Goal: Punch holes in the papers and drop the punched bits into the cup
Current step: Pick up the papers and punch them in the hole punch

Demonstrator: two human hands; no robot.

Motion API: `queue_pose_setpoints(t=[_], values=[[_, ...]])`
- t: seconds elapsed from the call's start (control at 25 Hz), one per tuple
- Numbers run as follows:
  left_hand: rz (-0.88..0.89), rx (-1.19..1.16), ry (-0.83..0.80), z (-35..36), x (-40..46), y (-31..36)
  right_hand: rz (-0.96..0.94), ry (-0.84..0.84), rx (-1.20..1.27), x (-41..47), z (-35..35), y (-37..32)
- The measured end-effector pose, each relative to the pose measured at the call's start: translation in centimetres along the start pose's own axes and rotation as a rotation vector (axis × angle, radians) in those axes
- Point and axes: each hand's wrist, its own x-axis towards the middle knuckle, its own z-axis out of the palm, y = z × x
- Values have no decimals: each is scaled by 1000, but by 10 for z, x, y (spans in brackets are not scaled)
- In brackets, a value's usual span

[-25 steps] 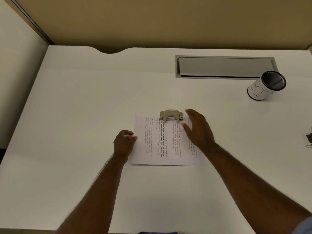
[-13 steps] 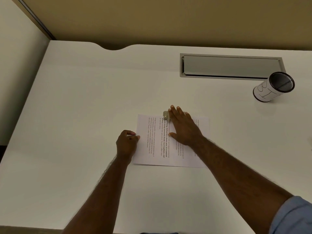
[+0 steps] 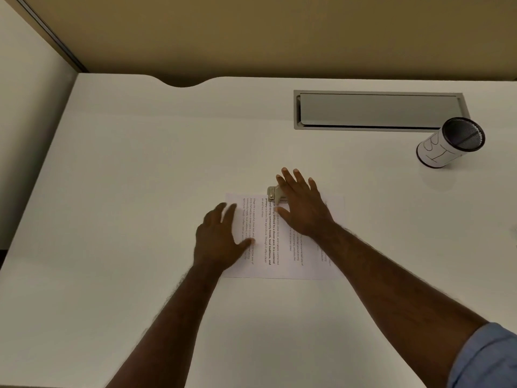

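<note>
A printed sheet of paper [image 3: 282,247] lies flat on the white desk [image 3: 140,191], its far edge inside a small metal hole punch [image 3: 272,194]. My right hand [image 3: 300,205] lies flat on top of the punch with fingers spread, covering most of it. Over the paper's left part rests my left hand [image 3: 219,238], palm down and fingers apart, holding nothing. The cup [image 3: 447,144], white with a dark mesh inside and black lettering, stands at the far right of the desk, well away from both hands.
A grey recessed cable flap [image 3: 377,110] sits in the desk behind the paper, next to the cup. The desk's back edge has a curved cut-out [image 3: 183,82]. A wall panel runs along the left side.
My right hand moved from beside the punch onto its top. My left hand uncurled from a fist at the paper's left edge and spread flat on the sheet.
</note>
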Motion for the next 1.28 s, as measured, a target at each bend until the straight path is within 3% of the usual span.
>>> queue_pose_setpoints(t=[0.08, 0.2, 0.44, 1.28], values=[[112, 134, -156, 7, 0, 2, 25, 38, 33, 14, -4, 1], [155, 182, -239, 18, -6, -9, 77, 66, 63, 43, -7, 0], [155, 189, -257, 31, -12, -25, 165, 149, 65, 87, 3, -5], [108, 123, -252, 26, -9, -22, 198, 50, -16, 98, 17, 3]])
